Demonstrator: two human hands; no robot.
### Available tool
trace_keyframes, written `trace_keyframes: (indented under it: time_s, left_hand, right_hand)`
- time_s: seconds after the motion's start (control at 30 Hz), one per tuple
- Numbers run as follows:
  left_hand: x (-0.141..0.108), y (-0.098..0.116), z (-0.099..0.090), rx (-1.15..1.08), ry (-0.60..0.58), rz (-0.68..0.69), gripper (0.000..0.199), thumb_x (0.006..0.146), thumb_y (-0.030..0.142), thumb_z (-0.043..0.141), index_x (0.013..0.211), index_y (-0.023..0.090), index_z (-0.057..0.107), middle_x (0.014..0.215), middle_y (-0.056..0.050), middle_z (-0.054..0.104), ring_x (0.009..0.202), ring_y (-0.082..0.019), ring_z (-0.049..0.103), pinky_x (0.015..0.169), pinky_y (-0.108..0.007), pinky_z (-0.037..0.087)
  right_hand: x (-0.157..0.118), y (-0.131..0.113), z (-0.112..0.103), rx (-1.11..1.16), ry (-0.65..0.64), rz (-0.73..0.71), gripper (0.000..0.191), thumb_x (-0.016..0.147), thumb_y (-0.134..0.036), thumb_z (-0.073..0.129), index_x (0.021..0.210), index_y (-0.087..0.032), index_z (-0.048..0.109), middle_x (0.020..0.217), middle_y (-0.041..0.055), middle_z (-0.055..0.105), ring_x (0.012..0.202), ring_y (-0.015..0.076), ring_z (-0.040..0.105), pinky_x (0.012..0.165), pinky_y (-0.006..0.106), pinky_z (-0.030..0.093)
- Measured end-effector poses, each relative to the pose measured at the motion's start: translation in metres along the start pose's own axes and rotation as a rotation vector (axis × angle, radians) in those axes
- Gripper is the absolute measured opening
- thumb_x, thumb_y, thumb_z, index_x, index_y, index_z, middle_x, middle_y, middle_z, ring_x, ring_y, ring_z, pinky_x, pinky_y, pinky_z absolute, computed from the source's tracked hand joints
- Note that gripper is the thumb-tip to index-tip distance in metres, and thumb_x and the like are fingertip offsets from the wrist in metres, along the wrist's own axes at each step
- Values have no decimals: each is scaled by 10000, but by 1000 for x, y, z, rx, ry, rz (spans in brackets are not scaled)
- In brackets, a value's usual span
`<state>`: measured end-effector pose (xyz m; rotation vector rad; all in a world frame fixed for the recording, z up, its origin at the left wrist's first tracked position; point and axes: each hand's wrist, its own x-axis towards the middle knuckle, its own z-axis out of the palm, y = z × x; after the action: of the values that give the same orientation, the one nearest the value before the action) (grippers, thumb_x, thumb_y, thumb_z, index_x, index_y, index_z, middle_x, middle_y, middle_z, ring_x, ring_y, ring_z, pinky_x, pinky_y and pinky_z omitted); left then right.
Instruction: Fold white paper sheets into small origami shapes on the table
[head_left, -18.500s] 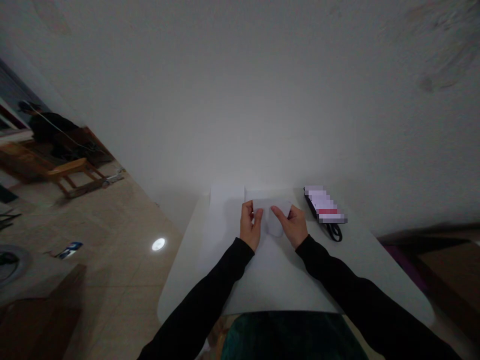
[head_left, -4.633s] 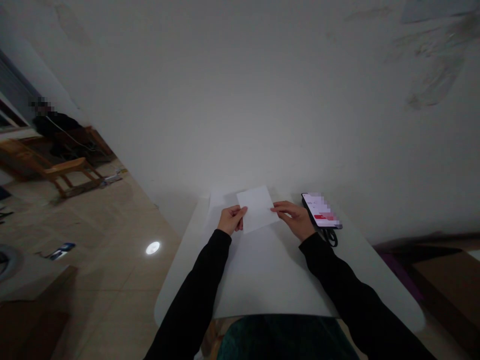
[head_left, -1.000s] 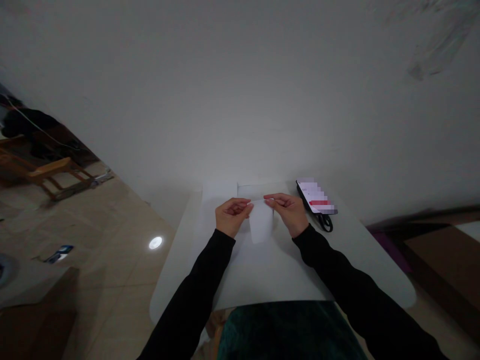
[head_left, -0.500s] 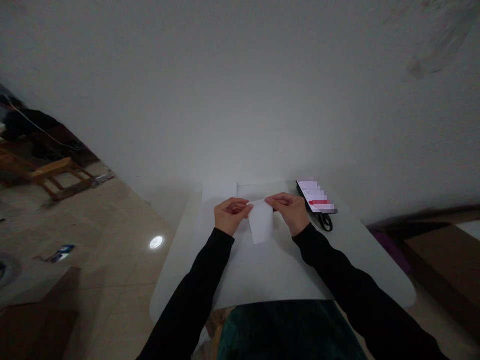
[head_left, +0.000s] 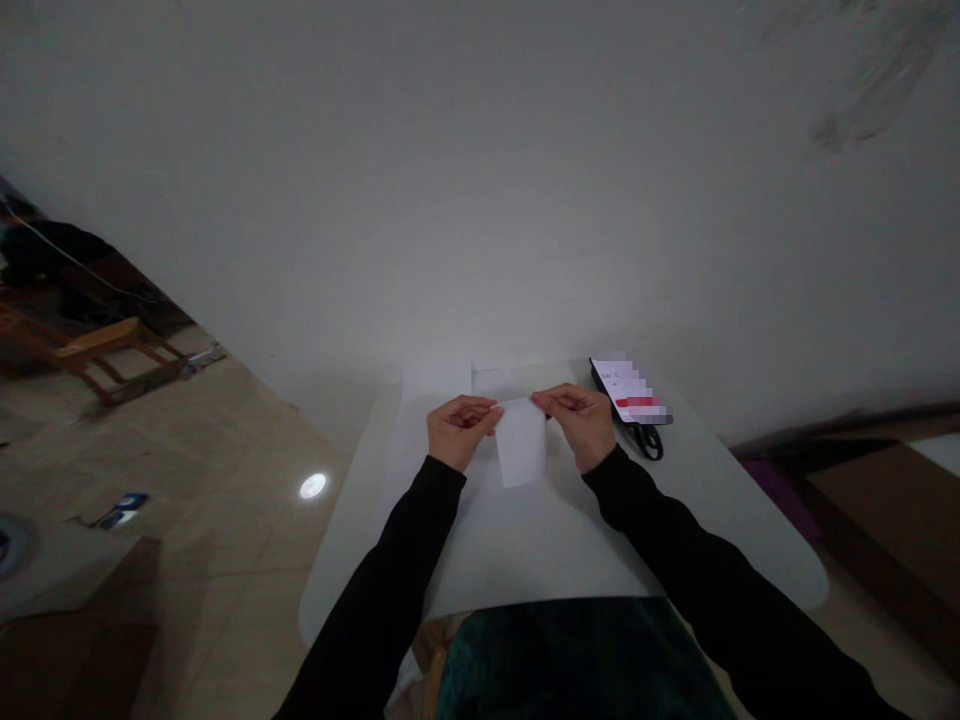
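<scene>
Nearest: dark teal fabric point(head_left: 577, 665) below the table edge. Left hand point(head_left: 461, 432), black-sleeved, fingers curled, gripping the left edge of a small white oblong paper piece point(head_left: 520, 445). Right hand point(head_left: 576, 424), likewise black-sleeved, gripping its right edge. Paper piece: between both hands, above a larger white paper sheet point(head_left: 480, 545). Sheet: on a white round-cornered table point(head_left: 720, 520). Just beyond the right hand: black smartphone point(head_left: 628, 392), screen pixelated, touching a black looped cord point(head_left: 649, 443). Farther: off-white plaster wall point(head_left: 480, 200); wooden chair point(head_left: 97, 352) on beige tile floor point(head_left: 225, 480).
</scene>
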<state>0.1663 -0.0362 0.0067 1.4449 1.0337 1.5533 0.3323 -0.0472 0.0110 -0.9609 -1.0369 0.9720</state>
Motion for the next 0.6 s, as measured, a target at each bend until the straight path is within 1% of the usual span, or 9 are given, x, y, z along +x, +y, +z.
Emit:
trace_keyframes:
  time_s: [0.1, 0.2, 0.3, 0.47, 0.53, 0.6]
  left_hand:
    - [0, 0, 0, -2, 5, -4, 257, 562, 289, 773, 744, 132, 679, 588, -16, 634, 468, -85, 558, 439, -208, 510]
    - [1, -1, 0, -20, 21, -7, 263, 558, 278, 774, 756, 134, 679, 598, -12, 636, 469, -80, 557, 442, -203, 504]
    - [1, -2, 0, -24, 13, -11, 241, 562, 271, 772, 732, 130, 677, 593, -16, 641, 468, -81, 561, 451, -203, 503]
    - [0, -3, 1, -22, -14, -31, 254, 560, 283, 772, 731, 125, 672, 583, -17, 629, 474, -86, 562, 452, -210, 508]
    - [0, -4, 1, -16, -10, -32, 263, 554, 288, 774, 732, 126, 669, 582, -15, 622, 478, -89, 562, 450, -212, 509]
    - [1, -5, 0, -13, 0, -21, 261, 554, 282, 773, 734, 126, 666, 583, -13, 619, 480, -87, 561, 452, -209, 507]
  right_hand:
    - [-1, 0, 2, 35, 8, 72, 240, 587, -386, 739, 679, -173, 676, 637, 28, 672, 560, 139, 584, 543, 284, 486]
    - [-1, 0, 3, 68, -12, 120, 256, 580, -392, 740, 687, -171, 670, 693, 38, 683, 601, 145, 600, 562, 288, 493]
    - [-1, 0, 2, 59, -14, 97, 240, 576, -377, 745, 673, -169, 674, 706, 40, 682, 629, 151, 602, 589, 293, 491]
    - [-1, 0, -1, 16, 32, -2, 200, 564, -345, 757, 624, -175, 669, 634, 13, 650, 599, 134, 573, 603, 287, 470]
    - [-1, 1, 0, 21, 40, 16, 209, 558, -354, 757, 613, -175, 664, 604, 5, 636, 571, 127, 558, 577, 281, 463]
    - [-1, 3, 2, 58, 35, 71, 231, 549, -368, 760, 620, -172, 662, 596, 3, 634, 548, 121, 550, 552, 275, 460]
